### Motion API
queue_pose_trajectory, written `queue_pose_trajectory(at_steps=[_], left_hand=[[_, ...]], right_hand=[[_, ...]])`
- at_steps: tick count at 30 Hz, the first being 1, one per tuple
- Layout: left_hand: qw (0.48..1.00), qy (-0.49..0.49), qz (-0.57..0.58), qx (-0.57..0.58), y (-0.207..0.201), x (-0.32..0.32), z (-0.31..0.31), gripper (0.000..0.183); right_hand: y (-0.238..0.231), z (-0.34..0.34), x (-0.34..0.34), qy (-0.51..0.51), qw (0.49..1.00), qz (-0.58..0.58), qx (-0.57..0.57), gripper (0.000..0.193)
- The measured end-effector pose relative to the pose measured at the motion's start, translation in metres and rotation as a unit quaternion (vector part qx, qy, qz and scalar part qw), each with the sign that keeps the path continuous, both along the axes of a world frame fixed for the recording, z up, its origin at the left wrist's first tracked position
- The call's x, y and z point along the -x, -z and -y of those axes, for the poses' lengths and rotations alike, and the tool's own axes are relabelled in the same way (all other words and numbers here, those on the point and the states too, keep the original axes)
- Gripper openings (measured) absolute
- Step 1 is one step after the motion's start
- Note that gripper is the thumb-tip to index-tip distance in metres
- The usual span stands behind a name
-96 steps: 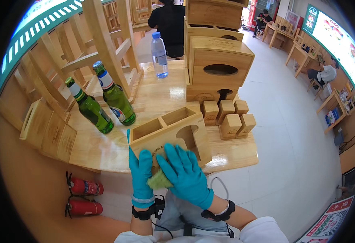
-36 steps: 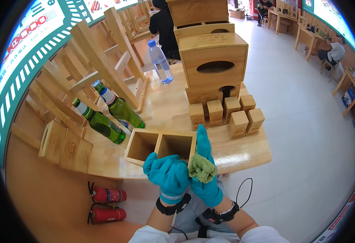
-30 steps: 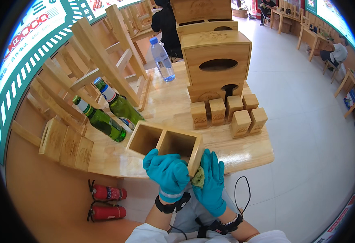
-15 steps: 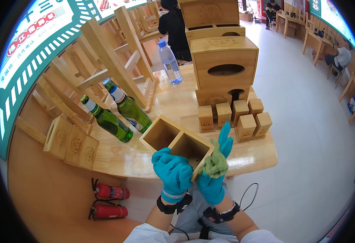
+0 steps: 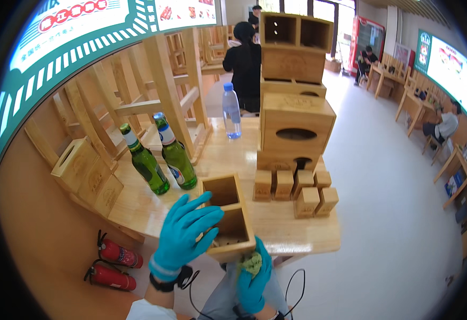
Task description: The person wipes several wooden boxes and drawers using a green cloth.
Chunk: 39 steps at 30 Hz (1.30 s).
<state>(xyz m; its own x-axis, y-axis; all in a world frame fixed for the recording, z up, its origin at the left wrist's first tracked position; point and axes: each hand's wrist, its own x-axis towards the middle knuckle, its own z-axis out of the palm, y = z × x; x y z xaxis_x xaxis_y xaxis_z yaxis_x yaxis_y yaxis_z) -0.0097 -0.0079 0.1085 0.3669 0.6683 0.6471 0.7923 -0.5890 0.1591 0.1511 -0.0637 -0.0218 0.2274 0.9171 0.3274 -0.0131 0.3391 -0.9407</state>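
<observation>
We have the box mouth-up at the near edge of the table, long axis running fore-aft, left hand spread wide, right hand gripping green cloth.

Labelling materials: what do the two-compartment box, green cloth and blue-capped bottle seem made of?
Two-compartment box: likely wood or bamboo; tan, smooth-looking walls, coating unclear.
Green cloth: probably textile, matte; crumpled and fuzzy-looking, fibre unclear.
Blue-capped bottle: probably clear plastic, glossy; see-through body, though glass can't be excluded by look alone.

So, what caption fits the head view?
Gloved left hand at a wooden box, right hand holding green cloth, two green bottles beyond.
</observation>
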Motion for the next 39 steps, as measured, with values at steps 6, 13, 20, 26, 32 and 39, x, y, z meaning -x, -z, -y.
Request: queue_pose_trajectory(at_steps=[6, 13, 20, 26, 32, 39], left_hand=[[0.986, -0.140, 0.079, 0.031, 0.007, -0.048, 0.061, 0.034], [0.975, -0.175, 0.135, -0.027, 0.046, 0.006, 0.047, 0.021], [0.973, -0.100, 0.163, -0.126, 0.064, 0.021, 0.023, 0.023], [0.972, -0.084, 0.177, -0.126, 0.068, 0.021, 0.023, 0.020], [0.976, -0.088, 0.167, -0.111, 0.070, 0.025, 0.019, 0.010], [0.971, -0.125, 0.167, -0.120, 0.077, 0.020, 0.032, 0.014]], right_hand=[[0.001, 0.032, 0.018, -0.120, 0.985, 0.092, -0.079, 0.052], [0.013, 0.028, 0.015, -0.159, 0.981, -0.096, 0.054, 0.057], [0.004, 0.005, 0.026, -0.059, 0.990, 0.080, -0.101, 0.063], [0.033, -0.025, 0.065, -0.080, 0.929, 0.193, -0.306, 0.054], [-0.005, -0.081, 0.055, -0.033, 0.989, 0.072, -0.123, 0.065], [0.005, -0.108, 0.065, 0.024, 0.990, -0.119, 0.075, 0.052]])
